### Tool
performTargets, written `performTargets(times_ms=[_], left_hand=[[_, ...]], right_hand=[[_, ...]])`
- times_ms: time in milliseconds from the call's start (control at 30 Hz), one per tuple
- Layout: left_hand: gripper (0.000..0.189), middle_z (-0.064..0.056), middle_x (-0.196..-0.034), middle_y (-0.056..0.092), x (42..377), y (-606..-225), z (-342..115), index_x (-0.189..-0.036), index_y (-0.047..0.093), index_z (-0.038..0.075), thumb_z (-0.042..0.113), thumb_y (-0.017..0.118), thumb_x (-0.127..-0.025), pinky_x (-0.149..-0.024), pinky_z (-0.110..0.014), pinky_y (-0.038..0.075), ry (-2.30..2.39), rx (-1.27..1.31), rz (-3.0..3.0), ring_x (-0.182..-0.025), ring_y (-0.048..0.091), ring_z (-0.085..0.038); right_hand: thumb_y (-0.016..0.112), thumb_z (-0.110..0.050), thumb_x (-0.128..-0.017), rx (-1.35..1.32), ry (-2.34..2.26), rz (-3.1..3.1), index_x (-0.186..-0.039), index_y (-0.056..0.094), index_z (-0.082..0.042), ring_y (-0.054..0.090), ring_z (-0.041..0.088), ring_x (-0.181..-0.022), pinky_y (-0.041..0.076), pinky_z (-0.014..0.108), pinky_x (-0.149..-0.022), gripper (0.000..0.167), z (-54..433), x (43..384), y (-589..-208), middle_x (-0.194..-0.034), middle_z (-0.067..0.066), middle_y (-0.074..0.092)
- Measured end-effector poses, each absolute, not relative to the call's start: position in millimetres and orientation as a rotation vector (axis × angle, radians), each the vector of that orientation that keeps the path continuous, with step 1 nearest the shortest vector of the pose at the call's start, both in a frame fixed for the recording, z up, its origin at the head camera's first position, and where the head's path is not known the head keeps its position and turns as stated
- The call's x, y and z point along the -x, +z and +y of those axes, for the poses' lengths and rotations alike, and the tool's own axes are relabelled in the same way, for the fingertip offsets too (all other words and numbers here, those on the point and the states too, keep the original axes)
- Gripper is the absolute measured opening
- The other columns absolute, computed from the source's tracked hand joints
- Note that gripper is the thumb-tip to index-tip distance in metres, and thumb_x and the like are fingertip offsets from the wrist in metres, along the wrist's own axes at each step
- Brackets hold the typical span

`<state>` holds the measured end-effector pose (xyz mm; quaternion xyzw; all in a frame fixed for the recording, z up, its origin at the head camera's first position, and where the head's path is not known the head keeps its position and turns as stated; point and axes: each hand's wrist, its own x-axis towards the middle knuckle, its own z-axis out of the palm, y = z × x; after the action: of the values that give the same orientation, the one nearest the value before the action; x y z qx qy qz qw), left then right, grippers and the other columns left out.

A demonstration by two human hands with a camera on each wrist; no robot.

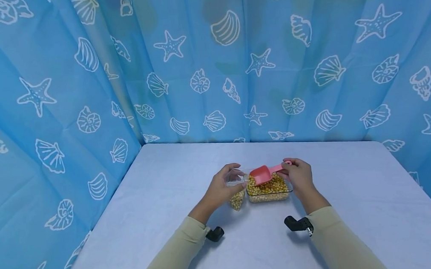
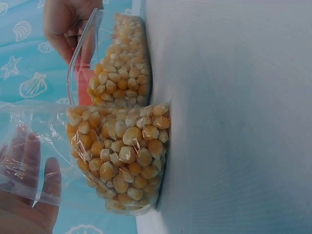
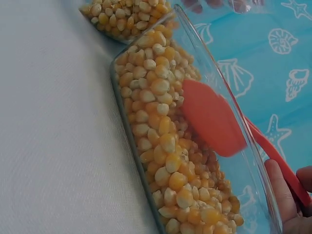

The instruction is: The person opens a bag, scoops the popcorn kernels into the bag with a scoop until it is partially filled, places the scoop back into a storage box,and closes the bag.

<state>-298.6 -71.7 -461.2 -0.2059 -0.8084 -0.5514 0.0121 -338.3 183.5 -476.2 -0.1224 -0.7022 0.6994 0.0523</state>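
My left hand holds the upper part of a clear plastic bag, fingers and thumb curved about its mouth. Corn kernels fill the bag's lower part, which stands on the table. Just right of it is a rectangular glass container full of yellow corn kernels. In my right hand is the handle of a pink scoop. The scoop's bowl lies low over the kernels, inside the container's rim in the right wrist view. Whether kernels are in the scoop is hard to see.
A white-covered table extends on all sides of the bag and container. Blue curtains with white shell and starfish prints hang behind and to the left. Each wrist carries a black camera mount.
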Motion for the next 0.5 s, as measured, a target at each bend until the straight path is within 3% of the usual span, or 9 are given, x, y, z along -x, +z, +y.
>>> performTargets(times_ms=[300, 500], left_hand=[[0.055, 0.009, -0.116, 0.064, 298.5, -461.2, -71.3, -0.135, 0.049, 0.026, 0.027, 0.075, -0.087, -0.092, -0.045, 0.047, -1.72, 0.643, -2.519, -0.108, 0.058, -0.013], [0.055, 0.011, -0.115, 0.064, 298.6, -462.0, -71.9, -0.135, 0.049, 0.026, 0.029, 0.075, -0.087, -0.093, -0.047, 0.046, -1.712, 0.638, -2.525, -0.11, 0.059, -0.019]], right_hand=[[0.051, -0.016, -0.102, 0.444, 2.158, -2.079, -0.136, 0.049, 0.0, 0.064, 0.02, -0.1, 0.054, 0.025, -0.079, 0.038, 182.1, 328.2, -465.1, -0.12, 0.017, 0.055], [0.05, -0.02, -0.103, 0.468, 2.203, -2.038, -0.139, 0.046, -0.001, 0.064, 0.02, -0.104, 0.053, 0.025, -0.08, 0.041, 187.6, 328.4, -470.5, -0.123, 0.018, 0.054]])
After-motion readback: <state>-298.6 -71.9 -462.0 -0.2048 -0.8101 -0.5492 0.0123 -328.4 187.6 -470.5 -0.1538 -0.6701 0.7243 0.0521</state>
